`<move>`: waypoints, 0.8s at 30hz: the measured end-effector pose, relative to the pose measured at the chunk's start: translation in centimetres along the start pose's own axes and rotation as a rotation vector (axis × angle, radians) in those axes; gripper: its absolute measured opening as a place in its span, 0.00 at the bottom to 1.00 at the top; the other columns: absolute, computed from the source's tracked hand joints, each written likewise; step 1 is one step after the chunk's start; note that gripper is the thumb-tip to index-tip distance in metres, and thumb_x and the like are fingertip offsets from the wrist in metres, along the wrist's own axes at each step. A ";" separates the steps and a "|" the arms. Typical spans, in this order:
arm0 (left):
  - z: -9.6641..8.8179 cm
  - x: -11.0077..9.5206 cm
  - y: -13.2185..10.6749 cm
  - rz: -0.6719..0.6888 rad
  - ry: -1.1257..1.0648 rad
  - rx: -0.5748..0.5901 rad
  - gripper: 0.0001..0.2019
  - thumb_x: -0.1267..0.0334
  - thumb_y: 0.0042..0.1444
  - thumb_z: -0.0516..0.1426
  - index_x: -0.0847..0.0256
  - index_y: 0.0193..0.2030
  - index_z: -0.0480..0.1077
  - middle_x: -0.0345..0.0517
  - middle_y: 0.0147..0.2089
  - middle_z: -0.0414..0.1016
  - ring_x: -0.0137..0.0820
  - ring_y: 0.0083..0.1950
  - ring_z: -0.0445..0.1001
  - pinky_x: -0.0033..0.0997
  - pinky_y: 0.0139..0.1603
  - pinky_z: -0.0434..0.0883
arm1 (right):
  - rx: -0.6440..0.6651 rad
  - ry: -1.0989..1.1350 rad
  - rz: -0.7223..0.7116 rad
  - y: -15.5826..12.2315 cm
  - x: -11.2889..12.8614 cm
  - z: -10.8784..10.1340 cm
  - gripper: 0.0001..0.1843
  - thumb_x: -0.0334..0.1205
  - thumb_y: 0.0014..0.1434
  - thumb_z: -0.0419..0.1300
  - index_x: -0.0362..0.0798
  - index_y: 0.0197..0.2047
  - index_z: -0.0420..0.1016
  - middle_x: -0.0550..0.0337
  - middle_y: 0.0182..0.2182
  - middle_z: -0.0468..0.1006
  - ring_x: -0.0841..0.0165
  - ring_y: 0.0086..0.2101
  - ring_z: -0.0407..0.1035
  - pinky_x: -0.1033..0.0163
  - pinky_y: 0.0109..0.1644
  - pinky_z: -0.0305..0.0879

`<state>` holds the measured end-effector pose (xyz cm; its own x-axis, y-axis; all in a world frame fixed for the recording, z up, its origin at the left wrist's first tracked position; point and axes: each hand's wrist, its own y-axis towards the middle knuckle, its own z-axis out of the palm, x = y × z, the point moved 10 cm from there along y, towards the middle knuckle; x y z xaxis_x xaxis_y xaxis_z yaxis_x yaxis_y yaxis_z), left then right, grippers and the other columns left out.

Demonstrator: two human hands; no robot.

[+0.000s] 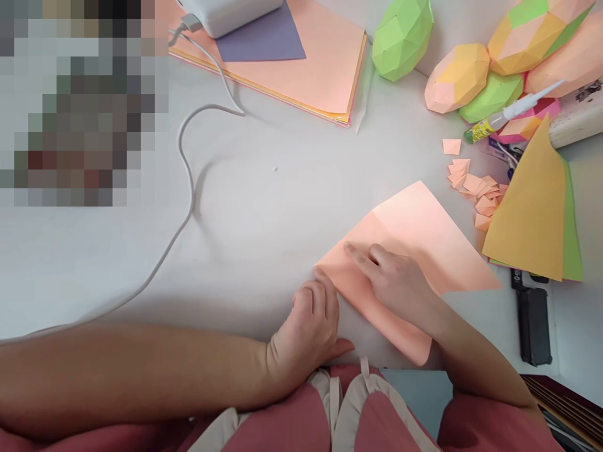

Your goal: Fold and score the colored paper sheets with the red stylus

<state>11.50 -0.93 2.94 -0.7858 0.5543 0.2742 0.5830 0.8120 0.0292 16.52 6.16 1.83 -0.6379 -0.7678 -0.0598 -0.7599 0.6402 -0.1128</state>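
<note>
A peach-coloured sheet of paper (424, 220) lies folded over on itself, its lower part bulging in a soft curve. My right hand (400, 282) rests on it, index finger stretched out and pressing near the left edge, the other fingers curled. At the sheet's left corner, my left hand (315, 323) touches with the tip of its index finger. That hand's middle, ring and little fingers are bent, while its thumb stands apart near the table edge. Neither hand grips the paper between fingers and thumb.
Small peach paper pieces (483, 188) lie at right, near a glue tube (485, 129) and yellow paper (527, 220). Faceted paper shapes (402, 37) stand behind. A white cable (191, 182) crosses the table (264, 207) at left. Stacked sheets (330, 69) lie at the back.
</note>
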 end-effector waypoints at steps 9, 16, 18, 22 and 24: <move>0.0 0.1 0.0 -0.017 -0.001 -0.001 0.51 0.27 0.52 0.46 0.85 0.50 0.73 0.75 0.48 0.76 0.42 0.34 0.71 0.38 0.32 0.61 | -0.009 -0.030 -0.001 -0.1 0.1 0.1 0.33 0.20 0.57 0.45 0.45 0.64 0.61 0.60 0.29 0.67 0.73 0.23 0.54 0.67 0.24 0.48; 0.1 0.1 -0.1 -0.013 0.029 0.005 0.49 0.27 0.53 0.44 0.79 0.50 0.75 0.71 0.48 0.76 0.42 0.35 0.71 0.38 0.33 0.62 | -0.014 -0.031 0.001 0.1 0.3 -0.3 0.31 0.20 0.57 0.45 0.44 0.63 0.64 0.59 0.29 0.67 0.74 0.22 0.52 0.67 0.23 0.47; 0.2 0.0 0.0 0.006 0.030 0.013 0.48 0.28 0.54 0.44 0.80 0.50 0.74 0.71 0.49 0.76 0.44 0.39 0.72 0.40 0.37 0.64 | -0.019 -0.036 0.000 0.1 0.3 -0.4 0.31 0.20 0.57 0.44 0.43 0.63 0.64 0.59 0.28 0.66 0.74 0.22 0.52 0.67 0.23 0.47; 0.1 -0.2 0.2 0.046 -0.001 -0.004 0.47 0.31 0.56 0.45 0.83 0.51 0.73 0.72 0.48 0.75 0.48 0.44 0.73 0.44 0.45 0.67 | -0.017 -0.048 0.001 0.2 0.4 -0.4 0.31 0.20 0.57 0.44 0.43 0.63 0.65 0.59 0.28 0.66 0.74 0.21 0.51 0.67 0.23 0.48; -0.1 -0.3 0.1 0.053 -0.029 -0.025 0.44 0.34 0.58 0.47 0.84 0.51 0.72 0.72 0.48 0.75 0.48 0.43 0.73 0.43 0.44 0.67 | -0.009 -0.042 0.006 0.2 0.3 -0.3 0.32 0.20 0.57 0.44 0.44 0.63 0.64 0.59 0.28 0.66 0.74 0.21 0.51 0.67 0.23 0.48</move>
<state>11.78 -1.02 2.94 -0.7591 0.6017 0.2484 0.6286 0.7767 0.0399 16.15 6.05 2.07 -0.6371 -0.7640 -0.1018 -0.7571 0.6451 -0.1033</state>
